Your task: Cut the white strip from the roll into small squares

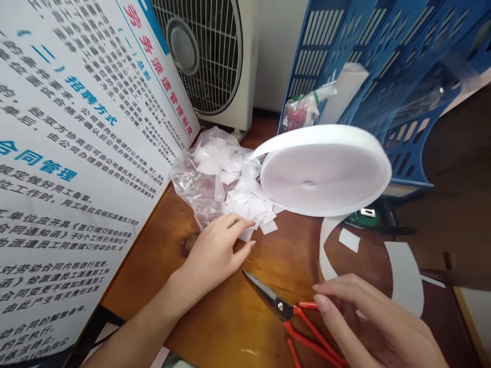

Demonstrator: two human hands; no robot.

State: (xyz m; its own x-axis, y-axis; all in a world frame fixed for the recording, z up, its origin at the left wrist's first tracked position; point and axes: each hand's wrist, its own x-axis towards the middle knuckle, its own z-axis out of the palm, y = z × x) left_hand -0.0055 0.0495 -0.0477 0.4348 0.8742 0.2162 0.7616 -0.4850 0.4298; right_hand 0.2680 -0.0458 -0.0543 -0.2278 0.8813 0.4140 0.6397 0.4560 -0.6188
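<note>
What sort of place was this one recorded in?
Probably an office or staffing-agency workroom: a printed notice board about recruitment and contracts leans beside a wooden desk, with blue file racks and a box fan behind.

On the table (238,317), the scissors (286,312) lie near the front edge, between the left hand (215,253) and the right hand (368,322). Behind the left hand sits a plastic bag (199,174) with cut tape pieces (249,204) spilling rightward. The tape roll (322,174) lies right of them. A fan (207,56) stands behind the bag, a file rack (383,66) behind the roll, and a sign board (76,153) along the left edge.
</note>
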